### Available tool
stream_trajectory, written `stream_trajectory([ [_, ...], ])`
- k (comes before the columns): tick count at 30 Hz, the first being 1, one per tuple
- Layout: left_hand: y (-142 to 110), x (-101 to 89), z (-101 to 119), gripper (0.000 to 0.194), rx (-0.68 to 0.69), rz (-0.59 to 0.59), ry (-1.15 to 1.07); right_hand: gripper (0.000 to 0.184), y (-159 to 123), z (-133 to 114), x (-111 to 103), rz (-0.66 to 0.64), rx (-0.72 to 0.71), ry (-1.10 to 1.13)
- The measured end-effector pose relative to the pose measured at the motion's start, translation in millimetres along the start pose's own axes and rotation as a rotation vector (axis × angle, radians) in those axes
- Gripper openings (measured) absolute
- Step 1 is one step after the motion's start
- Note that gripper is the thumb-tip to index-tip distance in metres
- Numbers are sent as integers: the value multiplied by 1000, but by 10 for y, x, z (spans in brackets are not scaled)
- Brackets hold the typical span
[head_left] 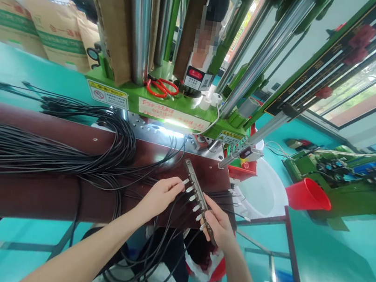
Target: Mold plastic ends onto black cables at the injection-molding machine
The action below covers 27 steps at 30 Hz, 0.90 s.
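Observation:
My right hand (219, 226) grips the near end of a long narrow metal bar (195, 187) that holds several white cable connectors in a row. The bar slants up and away over the dark brown table (25, 187). My left hand (160, 194) pinches one white connector (185, 181) at the bar's left side, its black cable trailing down. A thick bundle of black cables (49, 148) lies across the table to the left and loops down in front of me.
A green moulding machine (165, 104) with chrome columns stands right behind the table, red scissors (160, 87) on its base. A person stands behind it. Cardboard boxes (32, 23) sit at the far left. A red funnel (307, 195) and another green machine are at right.

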<state>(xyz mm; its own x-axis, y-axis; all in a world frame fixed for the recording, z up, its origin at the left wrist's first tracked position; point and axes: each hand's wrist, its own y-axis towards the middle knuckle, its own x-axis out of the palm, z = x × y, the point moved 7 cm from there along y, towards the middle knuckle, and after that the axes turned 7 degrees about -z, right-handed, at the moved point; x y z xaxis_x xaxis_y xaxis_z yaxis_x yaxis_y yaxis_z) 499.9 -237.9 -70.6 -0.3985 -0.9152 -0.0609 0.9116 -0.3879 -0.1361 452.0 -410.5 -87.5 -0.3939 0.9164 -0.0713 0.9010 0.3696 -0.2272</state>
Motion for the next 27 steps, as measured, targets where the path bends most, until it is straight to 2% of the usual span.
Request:
stream_trajectory([
  [8, 3, -71, 67, 30, 72, 21, 90, 49, 4, -29, 27, -52, 22, -119],
  [15, -17, -100, -59, 26, -43, 27, 68, 48, 35, -198, 129, -133, -28, -359],
  [21, 23, -78, -65, 28, -48, 14, 138, 47, 36, -223, 158, -147, 31, -296],
  [23, 11, -72, -29, 28, -39, -23, 215, 49, 21, -242, 147, -166, 67, -251],
  [27, -99, -132, 84, 25, 17, -110, 430, 39, -20, -328, -12, -237, 160, -270],
])
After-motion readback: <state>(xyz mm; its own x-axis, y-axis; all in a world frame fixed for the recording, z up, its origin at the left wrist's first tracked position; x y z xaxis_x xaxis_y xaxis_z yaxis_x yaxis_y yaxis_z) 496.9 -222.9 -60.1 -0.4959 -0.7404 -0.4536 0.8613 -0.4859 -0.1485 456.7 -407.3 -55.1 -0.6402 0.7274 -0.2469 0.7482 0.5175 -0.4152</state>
